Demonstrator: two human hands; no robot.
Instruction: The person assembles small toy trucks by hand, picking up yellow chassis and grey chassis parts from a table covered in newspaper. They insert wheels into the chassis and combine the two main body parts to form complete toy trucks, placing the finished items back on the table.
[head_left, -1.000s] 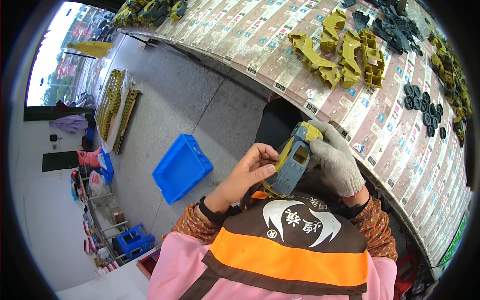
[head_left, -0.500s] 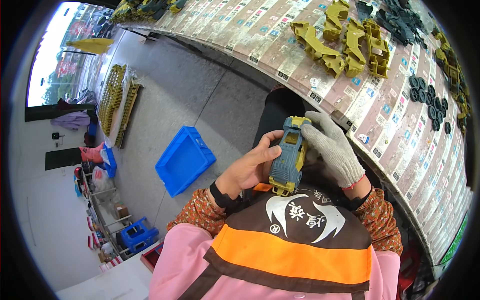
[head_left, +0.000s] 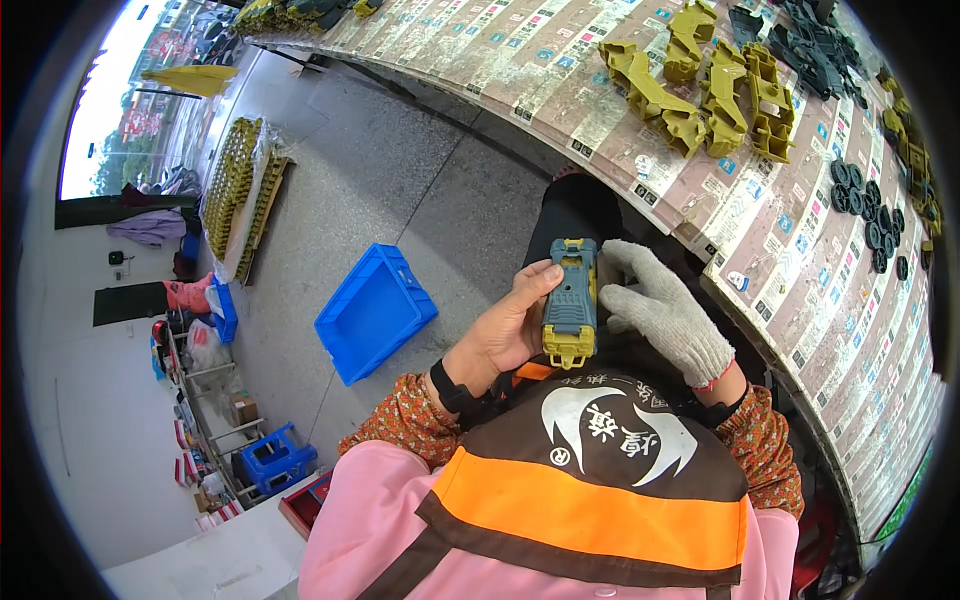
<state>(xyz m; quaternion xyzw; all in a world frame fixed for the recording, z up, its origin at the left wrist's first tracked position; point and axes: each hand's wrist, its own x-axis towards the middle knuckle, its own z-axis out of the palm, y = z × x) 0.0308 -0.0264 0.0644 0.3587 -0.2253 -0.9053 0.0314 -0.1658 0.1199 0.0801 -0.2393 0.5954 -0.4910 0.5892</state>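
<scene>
Car shell (head_left: 572,308) in front of the apron (head_left: 590,515), left hand (head_left: 508,326) gripping its left flank, gloved right hand (head_left: 668,315) half-curled alongside, contact unclear; probably light, stiff plastic, best held by the long sides.

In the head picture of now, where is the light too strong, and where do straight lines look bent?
Head view: the window is partly washed out to white; head view: the edge of the table looks curved, and the corners go black; head view: the toy car in the left hand looks fairly sharp.
</scene>
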